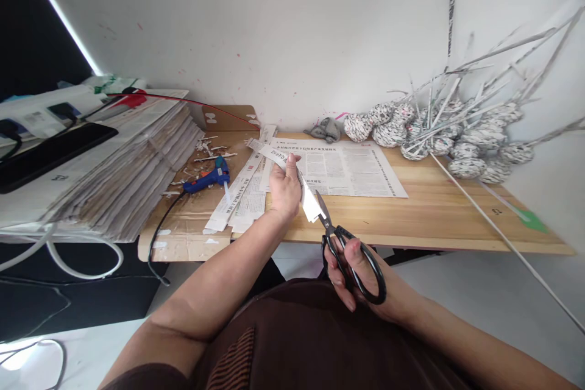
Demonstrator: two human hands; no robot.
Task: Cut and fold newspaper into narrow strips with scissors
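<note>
Two hands (pixel 284 192) (pixel 361 261) hold printed paper (pixel 309 202) and one pair of scissors (pixel 329 230).

A narrow strip of printed newspaper (pixel 309 204) is pinched in the left hand (pixel 286 189), slanted from upper left to lower right, its near end left white and jagged. Black-handled scissors (pixel 329 230) are gripped through their loops by the right hand (pixel 359 258), the dark blades parted and pointed at that end.
</note>
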